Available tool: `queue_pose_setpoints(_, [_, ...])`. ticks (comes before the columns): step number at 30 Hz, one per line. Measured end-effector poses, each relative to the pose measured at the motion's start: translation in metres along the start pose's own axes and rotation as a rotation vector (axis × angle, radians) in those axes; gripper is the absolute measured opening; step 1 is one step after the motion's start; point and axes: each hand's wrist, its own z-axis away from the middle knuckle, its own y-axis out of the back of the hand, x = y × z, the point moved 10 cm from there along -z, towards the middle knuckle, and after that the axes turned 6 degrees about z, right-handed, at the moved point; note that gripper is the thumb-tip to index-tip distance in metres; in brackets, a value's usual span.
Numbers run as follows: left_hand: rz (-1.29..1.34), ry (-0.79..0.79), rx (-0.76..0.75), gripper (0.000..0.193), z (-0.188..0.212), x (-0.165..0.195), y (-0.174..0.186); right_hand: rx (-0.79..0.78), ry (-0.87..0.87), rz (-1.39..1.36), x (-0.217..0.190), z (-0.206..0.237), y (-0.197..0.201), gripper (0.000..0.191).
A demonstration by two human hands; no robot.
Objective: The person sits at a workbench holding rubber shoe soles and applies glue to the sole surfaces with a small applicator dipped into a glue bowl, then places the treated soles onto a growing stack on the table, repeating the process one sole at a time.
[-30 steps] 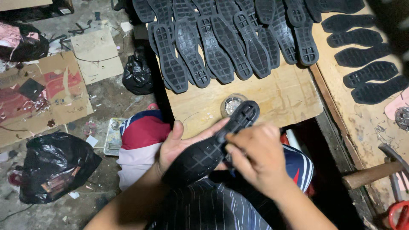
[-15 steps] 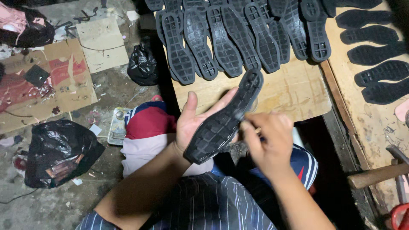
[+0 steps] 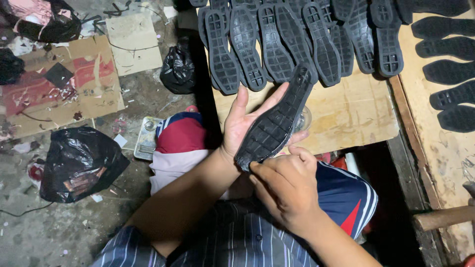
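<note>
A black rubber shoe sole point(image 3: 277, 118) lies across the flat palm of my left hand point(image 3: 242, 123), tread side up, its toe pointing up and to the right. The fingers of that hand are spread under it. My right hand point(image 3: 282, 183) is curled just below, its fingertips pinching the heel end of the sole. Whether a small tool is between those fingers cannot be told. Both hands hover over my lap, at the near edge of a wooden board point(image 3: 356, 113).
Several black soles point(image 3: 277, 44) lie in overlapping rows on the board's far side, more soles point(image 3: 450, 74) on a plank at right. A small round tin point(image 3: 303, 118) peeks from behind the held sole. Black plastic bags point(image 3: 79, 163) and cardboard point(image 3: 64, 84) litter the floor left. A wooden handle point(image 3: 440, 217) sticks in at lower right.
The sole has been lifted and turned from lying low across my lap to standing up along my left palm. My right hand slid from its middle down to the heel.
</note>
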Motion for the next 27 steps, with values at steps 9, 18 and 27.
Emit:
queue_pose_setpoints(9, [-0.064,-0.114,0.07,0.089,-0.002,0.02,0.017,0.029,-0.021,-0.027,-0.001,0.004,-0.006,0.029])
queue_pose_setpoints(18, [0.005,-0.168,0.05,0.085,0.0,0.031,0.01,0.037,-0.053,-0.016,0.0,0.011,-0.006,0.028])
queue_pose_setpoints(27, [-0.069,-0.152,0.017,0.093,0.012,0.035,-0.017,0.147,-0.24,0.015,0.034,0.018,0.014,0.025])
